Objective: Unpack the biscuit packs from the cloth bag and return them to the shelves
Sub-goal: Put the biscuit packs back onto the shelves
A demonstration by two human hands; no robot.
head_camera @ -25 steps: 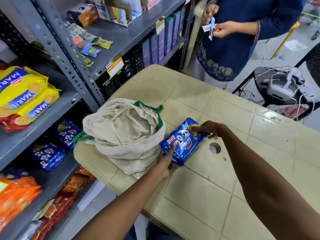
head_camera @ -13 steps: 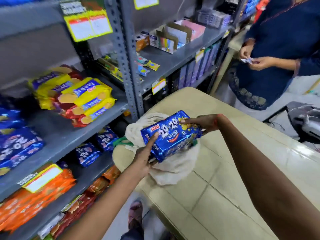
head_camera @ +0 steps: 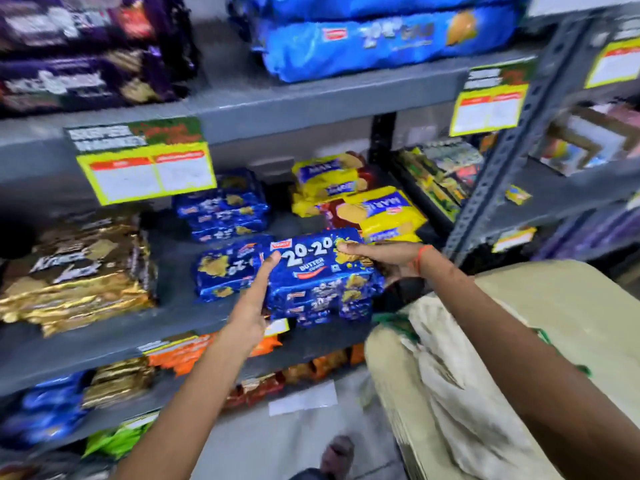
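A blue 20-20 butter biscuit pack (head_camera: 311,268) sits on top of a stack of the same packs (head_camera: 322,306) on the middle grey shelf (head_camera: 104,334). My left hand (head_camera: 251,306) grips its left end, thumb on top. My right hand (head_camera: 384,258) grips its right end. The beige cloth bag (head_camera: 446,382) with green trim lies crumpled on the beige table (head_camera: 571,306) at the lower right.
More blue 20-20 packs (head_camera: 225,268) lie left of the stack and further back. Yellow Marie packs (head_camera: 377,209), gold packs (head_camera: 79,271), orange packs (head_camera: 183,355) and big blue packs (head_camera: 381,43) fill the shelves. A steel upright (head_camera: 498,168) stands at right.
Both hands carried the blue pack from above the bag on the table leftwards to the shelf. It now rests on the stack of matching packs. The view turned towards the shelves.
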